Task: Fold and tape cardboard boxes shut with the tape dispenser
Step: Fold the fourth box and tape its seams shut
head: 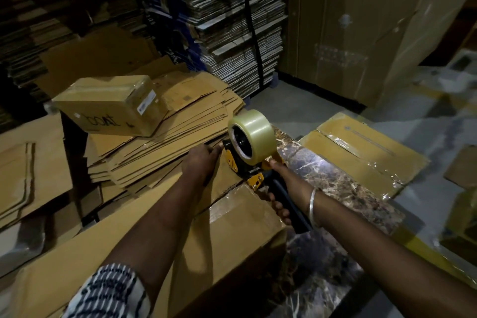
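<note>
Fingers (277, 208) of the right hand (289, 188) wrap the tape dispenser (247, 152) handle; its head sits at the box (232, 227) top's far end. Left hand (200, 162) lies flat just left, pressing the flap. Seam runs far-to-near, so the pull comes toward the body.

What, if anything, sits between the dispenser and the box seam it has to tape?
Nothing visible. The right hand grips the dispenser, whose front end already sits on the box top at the seam. The left hand presses the flap just left of it, beside the dispenser rather than plainly in its way.
</note>
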The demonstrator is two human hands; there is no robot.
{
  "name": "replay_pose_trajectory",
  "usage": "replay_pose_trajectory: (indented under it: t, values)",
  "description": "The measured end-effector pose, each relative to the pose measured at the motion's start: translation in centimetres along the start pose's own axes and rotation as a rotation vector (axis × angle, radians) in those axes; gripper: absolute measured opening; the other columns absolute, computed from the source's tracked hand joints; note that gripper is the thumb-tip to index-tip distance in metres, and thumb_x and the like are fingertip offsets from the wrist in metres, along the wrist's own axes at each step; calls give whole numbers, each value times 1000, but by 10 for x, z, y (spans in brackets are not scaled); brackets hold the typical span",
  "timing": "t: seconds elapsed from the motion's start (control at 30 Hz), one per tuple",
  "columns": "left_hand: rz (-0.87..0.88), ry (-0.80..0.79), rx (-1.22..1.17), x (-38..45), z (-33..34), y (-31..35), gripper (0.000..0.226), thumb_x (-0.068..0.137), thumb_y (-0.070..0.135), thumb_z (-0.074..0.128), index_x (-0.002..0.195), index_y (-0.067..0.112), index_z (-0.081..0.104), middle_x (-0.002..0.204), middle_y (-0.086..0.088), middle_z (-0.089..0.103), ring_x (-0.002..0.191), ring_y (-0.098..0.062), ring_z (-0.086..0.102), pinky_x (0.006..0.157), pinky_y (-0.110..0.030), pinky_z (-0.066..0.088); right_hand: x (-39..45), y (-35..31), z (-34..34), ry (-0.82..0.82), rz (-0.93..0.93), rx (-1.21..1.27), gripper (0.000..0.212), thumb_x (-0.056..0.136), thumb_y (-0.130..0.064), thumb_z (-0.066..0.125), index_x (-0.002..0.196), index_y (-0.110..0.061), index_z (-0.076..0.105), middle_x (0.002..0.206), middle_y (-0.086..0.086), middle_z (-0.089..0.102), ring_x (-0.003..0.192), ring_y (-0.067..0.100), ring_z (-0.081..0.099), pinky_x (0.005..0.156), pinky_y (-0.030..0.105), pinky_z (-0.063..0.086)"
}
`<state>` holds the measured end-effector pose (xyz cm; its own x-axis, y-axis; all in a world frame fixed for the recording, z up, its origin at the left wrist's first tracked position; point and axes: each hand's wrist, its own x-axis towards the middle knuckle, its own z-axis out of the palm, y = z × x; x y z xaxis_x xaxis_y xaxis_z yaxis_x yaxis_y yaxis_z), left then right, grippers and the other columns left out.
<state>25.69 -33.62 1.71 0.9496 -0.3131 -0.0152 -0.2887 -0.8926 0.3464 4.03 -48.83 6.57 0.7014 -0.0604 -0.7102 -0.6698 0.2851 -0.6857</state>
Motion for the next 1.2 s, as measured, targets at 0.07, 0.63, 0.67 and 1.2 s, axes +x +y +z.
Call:
replay_pose_trajectory:
  t: [0.07,0.63,0.67,1.2]
  values:
    - [-9,-3,18,2,2,-2,59,96,69,39,79,21,68,70,-3,63,64,-22,61,58,-29,45,-8,13,-8,-19,-25,3,77,86,-83,33,59,-13,51,50,4,40,35,18,33,40,19,27]
    - [827,-56,87,-9,-2,-1,52,97,51,33,123,21,67,117,-2,68,109,-20,58,86,-39,48,-38,45,-24,-51,-18,3,80,87,-82,28,56,-12,51,50,5,40,34,17,33,39,20,29]
    - [839,-46,102,-7,-1,-2,54,97,54,30,119,22,68,114,-1,67,105,-19,58,83,-38,48,-36,44,-24,-50,-16,-9,79,86,-83,29,57,-13,51,51,4,40,34,17,33,40,20,29]
    - [310,-53,-11,4,-18,-33,23,103,36,46,119,39,63,137,14,55,132,-17,44,111,-74,11,-8,1,-4,-40,45,-154,78,82,-86,37,57,-14,52,50,3,42,35,16,34,42,19,26]
